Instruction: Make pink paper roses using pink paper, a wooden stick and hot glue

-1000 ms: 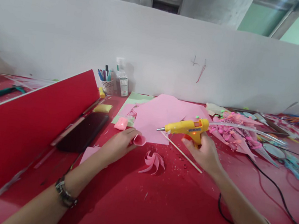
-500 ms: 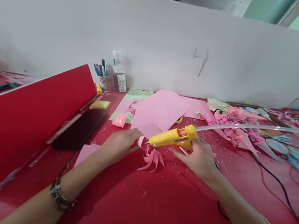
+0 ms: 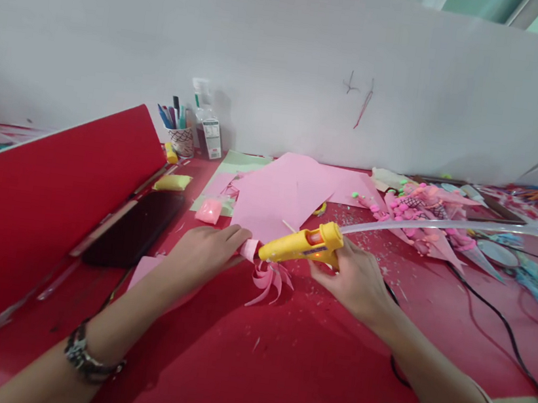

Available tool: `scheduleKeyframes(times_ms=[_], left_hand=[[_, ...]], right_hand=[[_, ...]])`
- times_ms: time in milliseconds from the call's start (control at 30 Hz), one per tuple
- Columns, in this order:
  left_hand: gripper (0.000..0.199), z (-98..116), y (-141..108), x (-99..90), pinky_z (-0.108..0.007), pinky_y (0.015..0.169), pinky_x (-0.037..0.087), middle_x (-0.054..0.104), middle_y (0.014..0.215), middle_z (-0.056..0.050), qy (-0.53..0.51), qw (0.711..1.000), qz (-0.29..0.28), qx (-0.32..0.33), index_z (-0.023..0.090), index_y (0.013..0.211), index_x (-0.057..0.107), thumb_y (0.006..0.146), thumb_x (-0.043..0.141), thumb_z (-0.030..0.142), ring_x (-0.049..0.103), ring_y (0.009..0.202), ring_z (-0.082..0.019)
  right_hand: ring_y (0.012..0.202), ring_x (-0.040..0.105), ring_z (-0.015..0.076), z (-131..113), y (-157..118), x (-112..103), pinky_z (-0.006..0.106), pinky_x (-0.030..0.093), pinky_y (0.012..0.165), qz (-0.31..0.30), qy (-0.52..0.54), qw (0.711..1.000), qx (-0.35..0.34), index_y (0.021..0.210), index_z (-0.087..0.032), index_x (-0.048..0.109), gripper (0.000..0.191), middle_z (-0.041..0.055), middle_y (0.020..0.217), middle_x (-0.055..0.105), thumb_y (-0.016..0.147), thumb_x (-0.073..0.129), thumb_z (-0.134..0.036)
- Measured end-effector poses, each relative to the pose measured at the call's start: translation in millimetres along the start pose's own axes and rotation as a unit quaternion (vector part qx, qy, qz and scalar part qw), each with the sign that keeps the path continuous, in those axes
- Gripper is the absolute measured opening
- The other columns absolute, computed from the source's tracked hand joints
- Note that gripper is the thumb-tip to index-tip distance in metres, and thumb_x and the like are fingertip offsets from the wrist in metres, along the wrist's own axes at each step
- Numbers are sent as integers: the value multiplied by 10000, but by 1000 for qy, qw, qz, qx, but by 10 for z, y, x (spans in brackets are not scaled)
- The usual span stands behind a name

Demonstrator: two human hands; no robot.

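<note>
My right hand (image 3: 360, 278) is wrapped round the handle of a yellow hot glue gun (image 3: 299, 245). A long clear glue stick (image 3: 434, 223) runs out of its back to the right. The gun's nozzle points left, at the rolled part of a pink paper strip (image 3: 249, 250); whether it touches cannot be made out. My left hand (image 3: 210, 250) pinches that roll between thumb and fingers. Curled, cut pink paper petals (image 3: 272, 282) hang from the strip below the nozzle, over the red table.
Pink paper sheets (image 3: 283, 190) lie behind my hands. A dark phone (image 3: 134, 230) and a red board (image 3: 42, 224) are to the left, near a pen cup (image 3: 180, 141). On the right are pink paper cones (image 3: 423, 215) and a black cord (image 3: 501, 318).
The view has shifted slightly. The glue gun's nozzle has come closer in over the pink roll, now hiding its tip. Both hands keep their hold.
</note>
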State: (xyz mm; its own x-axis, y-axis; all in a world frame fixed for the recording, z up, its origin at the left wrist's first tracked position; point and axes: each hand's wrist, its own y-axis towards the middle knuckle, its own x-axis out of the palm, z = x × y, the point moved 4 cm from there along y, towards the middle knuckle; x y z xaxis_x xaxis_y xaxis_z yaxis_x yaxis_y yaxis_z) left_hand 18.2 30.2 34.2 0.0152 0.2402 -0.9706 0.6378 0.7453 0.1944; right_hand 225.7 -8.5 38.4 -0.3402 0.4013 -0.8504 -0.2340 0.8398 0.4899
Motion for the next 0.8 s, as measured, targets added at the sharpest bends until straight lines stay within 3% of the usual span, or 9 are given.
scheduleKeyframes(times_ms=[300, 800], left_hand=[[228, -26, 1, 2, -236, 482, 297, 617, 749, -18, 5, 1000, -18, 13, 199, 963, 493, 841, 386, 360, 575, 620, -155], [310, -45, -5, 27, -231, 508, 320, 619, 764, -34, -17, 999, -39, 25, 189, 986, 497, 839, 360, 424, 573, 637, -162]], right_hand=[[580, 563, 154, -2, 7, -39, 229, 338, 461, 2, -32, 999, -1, 928, -185, 545, 250, 27, 695, 605, 691, 476, -222], [600, 564, 160, 6, 9, -61, 233, 336, 463, 12, -46, 999, -12, 961, -176, 527, 264, 34, 711, 610, 706, 464, -202]])
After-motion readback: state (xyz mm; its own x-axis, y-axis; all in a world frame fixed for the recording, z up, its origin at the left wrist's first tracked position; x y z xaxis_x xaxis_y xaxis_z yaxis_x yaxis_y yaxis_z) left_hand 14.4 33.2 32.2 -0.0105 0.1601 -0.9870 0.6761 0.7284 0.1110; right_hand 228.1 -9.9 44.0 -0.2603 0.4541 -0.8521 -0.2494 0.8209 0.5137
